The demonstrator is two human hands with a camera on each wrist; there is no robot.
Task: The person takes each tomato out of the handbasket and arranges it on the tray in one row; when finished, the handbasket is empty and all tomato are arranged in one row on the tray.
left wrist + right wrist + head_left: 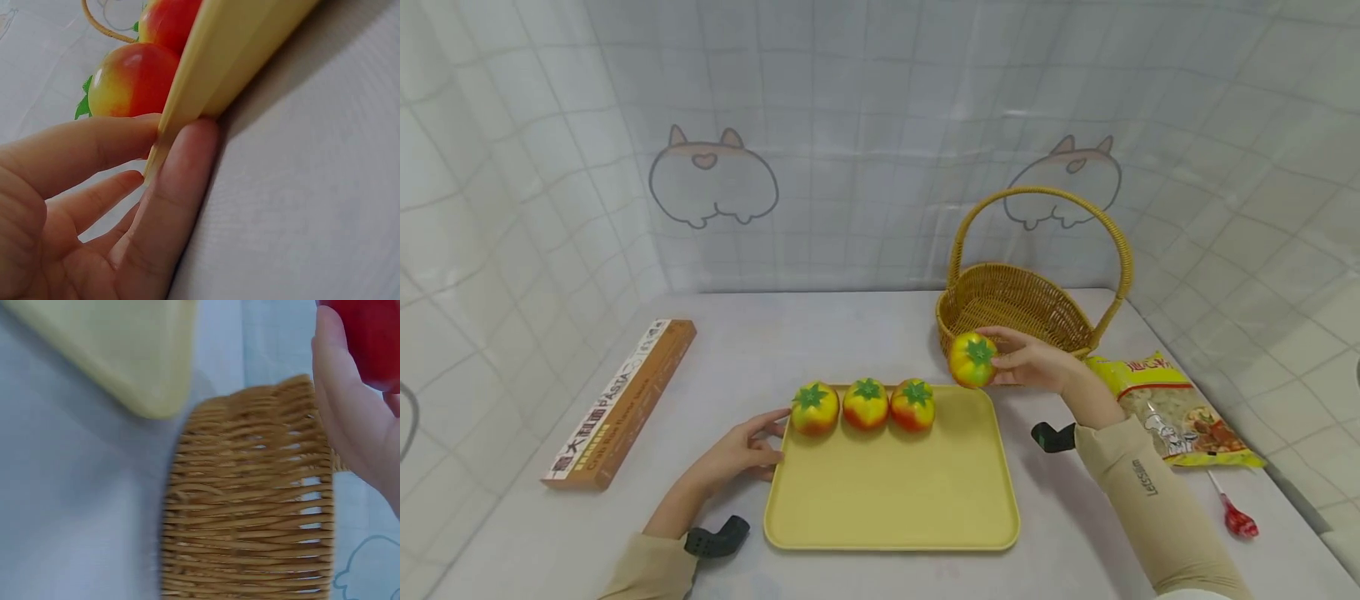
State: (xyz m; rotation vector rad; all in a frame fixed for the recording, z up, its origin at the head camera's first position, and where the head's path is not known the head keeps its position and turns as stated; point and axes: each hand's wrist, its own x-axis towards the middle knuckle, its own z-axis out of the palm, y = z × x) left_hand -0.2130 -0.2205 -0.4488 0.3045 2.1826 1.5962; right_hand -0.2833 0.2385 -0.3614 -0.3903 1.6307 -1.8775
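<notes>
My right hand (1032, 363) holds a yellow-and-red toy tomato (972, 362) with a green leafy top, raised in front of the wicker basket (1017, 293). In the right wrist view, the same tomato (374, 339) shows its red underside, and the basket's woven side (250, 506) fills the middle. Three similar tomatoes stand in a row along the back of the yellow tray: a left one (815, 409), a middle one (866, 405) and a right one (913, 406). At the tray's (891, 500) left edge, my left hand (739, 457) pinches the rim between thumb and fingers.
A pasta box (625, 404) lies at the left on the white table. On the right are a yellow bag of noodles (1180, 412), partly behind the right forearm, and a red lollipop (1238, 521). White gridded curtains (850, 150) enclose the table's back and sides.
</notes>
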